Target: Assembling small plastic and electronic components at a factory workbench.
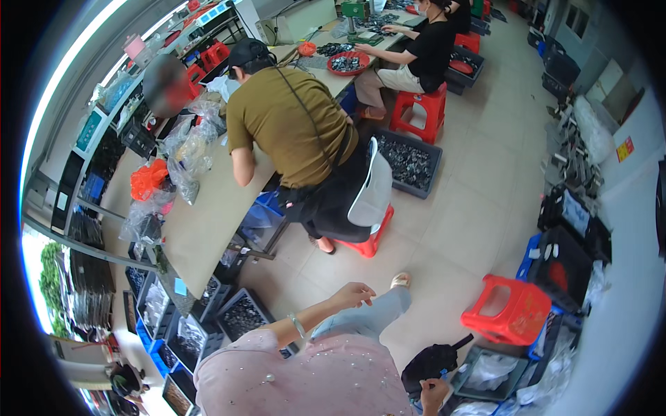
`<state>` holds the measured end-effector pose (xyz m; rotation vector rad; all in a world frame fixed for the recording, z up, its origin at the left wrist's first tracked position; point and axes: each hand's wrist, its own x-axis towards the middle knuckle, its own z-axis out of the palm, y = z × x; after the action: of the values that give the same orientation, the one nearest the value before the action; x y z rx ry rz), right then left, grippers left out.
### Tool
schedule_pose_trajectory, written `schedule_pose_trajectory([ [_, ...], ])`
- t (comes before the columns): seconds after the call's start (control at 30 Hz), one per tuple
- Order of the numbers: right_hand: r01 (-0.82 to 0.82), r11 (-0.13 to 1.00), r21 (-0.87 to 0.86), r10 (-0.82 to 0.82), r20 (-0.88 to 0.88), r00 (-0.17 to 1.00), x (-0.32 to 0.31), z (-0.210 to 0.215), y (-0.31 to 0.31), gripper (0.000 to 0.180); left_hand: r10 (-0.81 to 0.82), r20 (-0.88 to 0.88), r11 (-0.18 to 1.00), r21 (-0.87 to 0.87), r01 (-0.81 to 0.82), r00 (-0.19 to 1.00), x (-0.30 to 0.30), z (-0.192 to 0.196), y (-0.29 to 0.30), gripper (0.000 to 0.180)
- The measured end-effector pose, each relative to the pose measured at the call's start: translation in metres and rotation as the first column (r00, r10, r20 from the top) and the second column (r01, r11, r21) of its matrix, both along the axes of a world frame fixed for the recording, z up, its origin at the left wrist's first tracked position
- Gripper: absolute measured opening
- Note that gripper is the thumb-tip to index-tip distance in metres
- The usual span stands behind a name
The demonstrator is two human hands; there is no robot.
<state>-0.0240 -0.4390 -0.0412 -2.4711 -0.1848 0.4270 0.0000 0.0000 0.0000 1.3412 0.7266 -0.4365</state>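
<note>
My left hand (pixel 354 295) hangs in the air above my raised knee, wrist with a pale bracelet, fingers loosely apart and holding nothing. My leg in grey-blue trousers (pixel 368 315) stretches out to a sandalled foot (pixel 400 279) on the tiled floor. My right hand (pixel 434 392) is low at the right, fingers curled on the lower edge of a black bag (pixel 430 360). My pink top fills the lower middle.
A person in an olive shirt (pixel 291 125) sits on a red stool (pixel 368 239) at a long brown table (pixel 201 222). Another person in black (pixel 430 48) works farther back. A red stool (pixel 506 308), dark crates of small parts (pixel 243 315) and a grey bin (pixel 409 163) stand about.
</note>
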Motion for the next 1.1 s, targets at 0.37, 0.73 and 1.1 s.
schedule_pose_trajectory([
  [0.37,-0.059,0.998,-0.019,0.060,0.039,0.997,0.377,0.132,0.030,0.014,-0.006,0.307,0.999,-0.033,0.017,0.952,0.374,0.030,-0.027,0.019],
  [0.73,-0.265,0.964,0.018,0.261,0.124,0.957,0.798,0.128,0.066,0.017,0.410,0.315,0.890,0.065,-0.451,0.856,0.651,0.002,0.040,0.021],
  [1.1,-0.588,0.809,-0.018,0.580,0.196,0.791,1.172,0.121,0.181,0.017,0.813,0.007,0.578,0.108,-0.809,0.582,0.802,-0.002,0.090,0.024],
])
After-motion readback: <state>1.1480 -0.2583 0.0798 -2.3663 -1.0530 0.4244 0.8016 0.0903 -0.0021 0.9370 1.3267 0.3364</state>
